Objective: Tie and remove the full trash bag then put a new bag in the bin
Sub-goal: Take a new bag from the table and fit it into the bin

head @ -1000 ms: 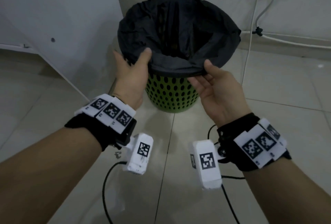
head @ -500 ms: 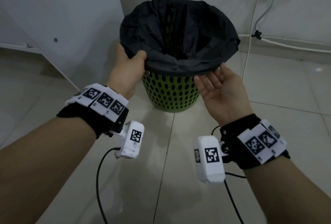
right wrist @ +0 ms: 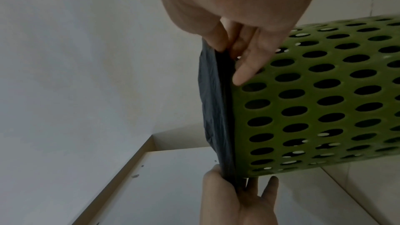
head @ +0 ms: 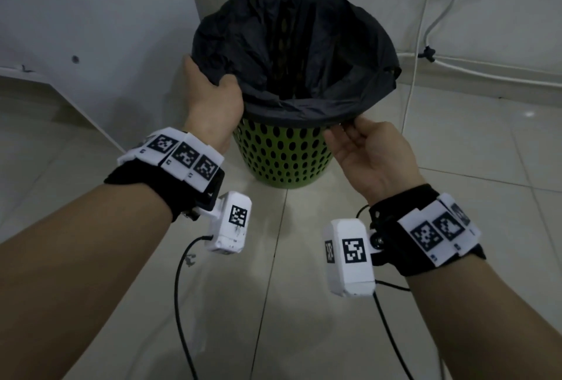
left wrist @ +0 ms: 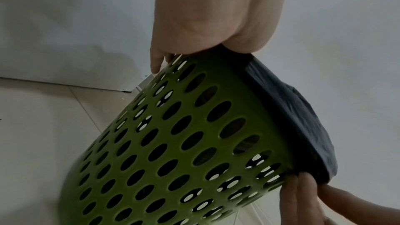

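Observation:
A green perforated bin [head: 282, 160] stands on the tiled floor, lined with a black trash bag [head: 304, 54] whose edge is folded over the rim. My left hand [head: 219, 87] grips the rim at the front left, thumb on top of the bag and fingers hidden beneath. In the left wrist view the left hand [left wrist: 194, 47] clasps the bag [left wrist: 303, 117] against the bin [left wrist: 173, 143]. My right hand [head: 346, 128], palm up, pinches the bag's folded edge at the front right. The right wrist view shows the right hand [right wrist: 227, 50] with its thumb on the bag [right wrist: 212, 100] and fingers on the bin [right wrist: 314, 100].
A white cabinet panel [head: 91, 29] stands close on the bin's left. White cables [head: 419, 75] run down and along the wall behind on the right. Black wrist-camera cables [head: 179, 288] trail over the floor near my arms.
My left hand has slid farther left round the rim. My right hand went from thumb-over grip to open palm, then shifted right and now pinches the bag's edge.

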Action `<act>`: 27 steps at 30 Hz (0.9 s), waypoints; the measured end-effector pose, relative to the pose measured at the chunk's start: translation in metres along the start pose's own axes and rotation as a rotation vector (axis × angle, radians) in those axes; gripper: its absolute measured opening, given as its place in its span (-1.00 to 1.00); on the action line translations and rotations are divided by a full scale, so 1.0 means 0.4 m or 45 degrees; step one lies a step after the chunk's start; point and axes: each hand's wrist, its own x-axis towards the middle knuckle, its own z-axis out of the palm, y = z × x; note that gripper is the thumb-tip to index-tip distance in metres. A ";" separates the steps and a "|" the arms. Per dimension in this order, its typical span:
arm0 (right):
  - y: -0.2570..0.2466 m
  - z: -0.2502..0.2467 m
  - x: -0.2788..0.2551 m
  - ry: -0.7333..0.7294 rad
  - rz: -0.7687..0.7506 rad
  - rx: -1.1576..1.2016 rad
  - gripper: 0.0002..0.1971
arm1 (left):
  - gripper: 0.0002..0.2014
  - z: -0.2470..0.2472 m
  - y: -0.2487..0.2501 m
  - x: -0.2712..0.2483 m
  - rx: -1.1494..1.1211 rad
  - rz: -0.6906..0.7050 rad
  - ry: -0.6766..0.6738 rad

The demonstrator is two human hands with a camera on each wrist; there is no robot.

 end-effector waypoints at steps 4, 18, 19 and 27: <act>-0.003 -0.010 -0.008 -0.090 0.052 0.023 -0.79 | -0.25 0.003 0.003 -0.002 -0.007 0.021 0.035; -0.052 0.020 -0.043 -0.195 0.186 -0.171 -0.63 | -0.20 -0.009 -0.011 0.019 -0.002 0.036 -0.028; -0.042 0.021 -0.047 -0.217 0.190 -0.184 -0.63 | -0.12 -0.011 -0.012 0.007 -0.084 -0.017 -0.045; 0.004 0.031 -0.058 -0.192 0.076 -0.161 -0.85 | -0.46 -0.031 -0.062 -0.008 -0.124 0.040 -0.069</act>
